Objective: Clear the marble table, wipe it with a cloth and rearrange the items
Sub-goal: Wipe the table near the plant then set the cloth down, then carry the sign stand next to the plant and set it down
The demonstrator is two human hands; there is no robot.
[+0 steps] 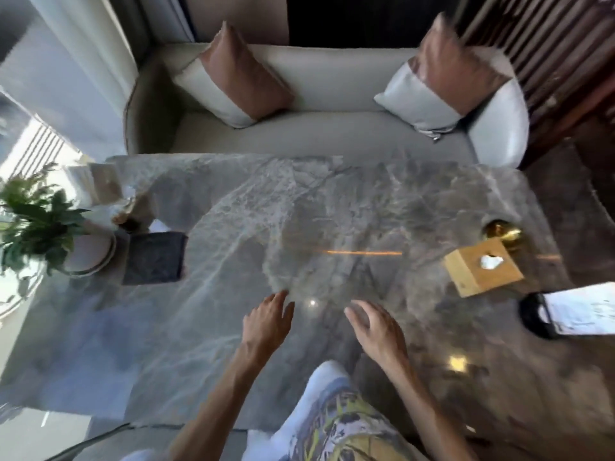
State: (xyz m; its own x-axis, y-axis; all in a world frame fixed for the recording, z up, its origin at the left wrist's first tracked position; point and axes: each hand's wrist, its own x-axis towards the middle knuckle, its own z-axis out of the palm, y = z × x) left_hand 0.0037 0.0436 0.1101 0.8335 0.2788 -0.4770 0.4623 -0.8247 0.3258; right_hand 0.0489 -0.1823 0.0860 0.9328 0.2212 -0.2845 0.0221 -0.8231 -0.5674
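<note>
Hovered over the marble table (233, 211): left hand (266, 324) and right hand (377, 327), both loosely spread, empty. At its right end, wooden tissue box (479, 271); at its left, dark square block (154, 257) beside potted plant (36, 221) (image blurred).

A cream upholstered sofa (319, 94) stands against the far wall, a two-tone cushion, white and copper-brown, propped at its left end (233, 78) and another at its right end (449, 84). Pale curtains (83, 54) hang at the left, where bright daylight enters through a window (30, 151). Dark slatted wood panelling (549, 44) lines the right side above a dark floor (585, 154).
</note>
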